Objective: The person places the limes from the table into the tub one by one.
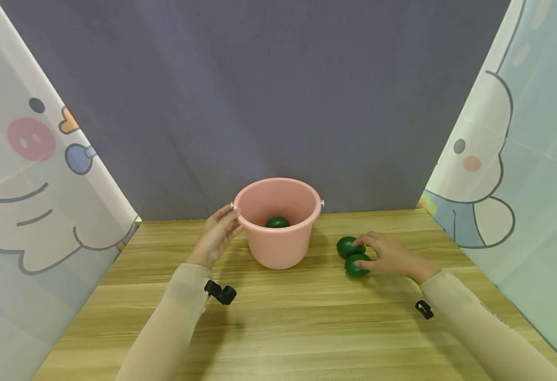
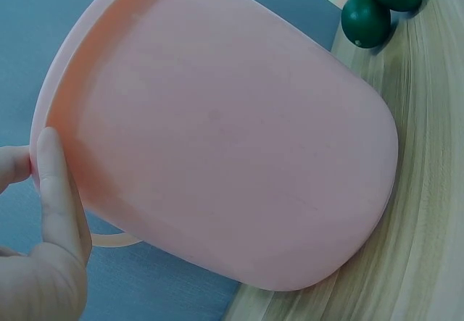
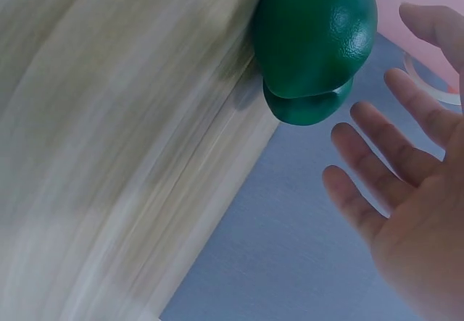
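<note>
Cream-sleeved, the left hand (image 1: 217,236) pinches the rim of a round pink plastic bucket (image 1: 280,248) near the wooden tabletop's (image 1: 307,328) far edge; I see one dark-green oval fruit (image 1: 277,222) inside. Further right, toward the tabletop's right edge, two glossy green oval fruits (image 1: 346,247) lie close together, the right hand (image 1: 391,256) over them, fingers spread wide.
</note>
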Demonstrator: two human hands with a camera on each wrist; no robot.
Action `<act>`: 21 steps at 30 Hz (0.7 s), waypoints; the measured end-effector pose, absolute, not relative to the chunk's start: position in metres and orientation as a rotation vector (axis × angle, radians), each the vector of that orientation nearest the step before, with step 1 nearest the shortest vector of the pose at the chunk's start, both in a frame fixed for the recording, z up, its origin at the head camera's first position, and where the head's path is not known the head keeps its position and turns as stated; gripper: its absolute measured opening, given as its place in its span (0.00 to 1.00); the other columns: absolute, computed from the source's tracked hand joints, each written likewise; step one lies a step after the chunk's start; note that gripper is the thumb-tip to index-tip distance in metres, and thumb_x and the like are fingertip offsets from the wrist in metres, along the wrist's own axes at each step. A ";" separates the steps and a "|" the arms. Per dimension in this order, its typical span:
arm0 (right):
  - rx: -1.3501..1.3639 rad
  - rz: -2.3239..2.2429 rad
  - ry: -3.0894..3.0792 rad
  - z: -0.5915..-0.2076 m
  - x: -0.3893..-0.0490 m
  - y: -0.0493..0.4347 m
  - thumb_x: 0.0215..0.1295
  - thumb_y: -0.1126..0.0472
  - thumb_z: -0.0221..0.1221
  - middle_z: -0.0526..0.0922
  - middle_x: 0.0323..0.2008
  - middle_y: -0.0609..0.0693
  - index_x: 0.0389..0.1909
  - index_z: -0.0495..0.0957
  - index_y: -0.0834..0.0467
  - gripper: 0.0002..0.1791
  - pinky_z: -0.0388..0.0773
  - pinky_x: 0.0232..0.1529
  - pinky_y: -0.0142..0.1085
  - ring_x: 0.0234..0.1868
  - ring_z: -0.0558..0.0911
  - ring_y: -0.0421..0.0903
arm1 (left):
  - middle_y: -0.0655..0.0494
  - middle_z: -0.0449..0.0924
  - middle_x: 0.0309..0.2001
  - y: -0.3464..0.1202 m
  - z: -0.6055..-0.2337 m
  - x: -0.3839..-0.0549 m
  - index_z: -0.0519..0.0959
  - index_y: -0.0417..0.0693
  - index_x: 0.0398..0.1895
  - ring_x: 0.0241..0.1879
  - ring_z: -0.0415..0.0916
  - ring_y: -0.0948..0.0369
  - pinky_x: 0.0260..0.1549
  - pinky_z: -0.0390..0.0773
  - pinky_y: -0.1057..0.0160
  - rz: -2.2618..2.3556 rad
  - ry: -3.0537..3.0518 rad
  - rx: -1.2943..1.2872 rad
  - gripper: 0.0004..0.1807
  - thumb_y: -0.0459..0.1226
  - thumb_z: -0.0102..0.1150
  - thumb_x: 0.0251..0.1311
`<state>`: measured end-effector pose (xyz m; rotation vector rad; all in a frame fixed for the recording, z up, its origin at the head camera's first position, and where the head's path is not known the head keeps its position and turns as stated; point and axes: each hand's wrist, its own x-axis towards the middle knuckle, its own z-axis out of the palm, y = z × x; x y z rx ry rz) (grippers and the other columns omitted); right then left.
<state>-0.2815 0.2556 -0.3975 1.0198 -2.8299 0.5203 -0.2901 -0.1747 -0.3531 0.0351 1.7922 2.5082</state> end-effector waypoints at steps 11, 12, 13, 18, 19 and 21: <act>1.037 0.536 -2.842 -0.403 -0.280 0.258 0.62 0.47 0.70 0.78 0.54 0.60 0.56 0.79 0.60 0.28 0.81 0.51 0.55 0.54 0.78 0.60 | 0.39 0.60 0.69 -0.175 -0.354 -0.290 0.45 0.42 0.80 0.48 0.76 0.63 0.52 0.80 0.71 2.527 1.777 0.034 0.42 0.38 0.58 0.72; 1.040 0.539 -2.842 -0.403 -0.280 0.257 0.62 0.47 0.70 0.78 0.54 0.60 0.56 0.79 0.60 0.28 0.81 0.51 0.55 0.54 0.78 0.60 | 0.39 0.60 0.69 -0.175 -0.354 -0.290 0.46 0.42 0.80 0.47 0.76 0.63 0.52 0.80 0.71 2.530 1.775 0.028 0.42 0.38 0.59 0.72; 1.043 0.545 -2.843 -0.403 -0.279 0.257 0.62 0.47 0.70 0.77 0.54 0.60 0.56 0.79 0.61 0.28 0.81 0.51 0.55 0.54 0.78 0.60 | 0.39 0.60 0.69 -0.175 -0.354 -0.290 0.46 0.42 0.80 0.47 0.76 0.63 0.52 0.80 0.71 2.529 1.775 0.027 0.42 0.38 0.59 0.72; 1.020 0.582 -2.877 -0.403 -0.278 0.255 0.61 0.47 0.71 0.77 0.52 0.58 0.56 0.79 0.61 0.29 0.81 0.50 0.53 0.51 0.78 0.58 | 0.38 0.59 0.69 -0.175 -0.355 -0.290 0.45 0.42 0.80 0.45 0.77 0.64 0.51 0.81 0.71 2.534 1.766 0.036 0.42 0.38 0.58 0.72; 1.015 0.581 -2.885 -0.403 -0.277 0.255 0.61 0.47 0.71 0.76 0.52 0.58 0.56 0.79 0.61 0.29 0.81 0.49 0.52 0.50 0.78 0.57 | 0.38 0.58 0.69 -0.175 -0.355 -0.290 0.45 0.42 0.80 0.45 0.77 0.64 0.51 0.81 0.71 2.534 1.765 0.038 0.42 0.38 0.58 0.72; 0.999 0.591 -2.908 -0.404 -0.276 0.255 0.60 0.46 0.71 0.76 0.50 0.57 0.55 0.79 0.60 0.29 0.81 0.47 0.50 0.48 0.78 0.55 | 0.37 0.58 0.70 -0.175 -0.355 -0.290 0.45 0.42 0.80 0.44 0.77 0.64 0.51 0.81 0.72 2.534 1.764 0.038 0.42 0.38 0.58 0.73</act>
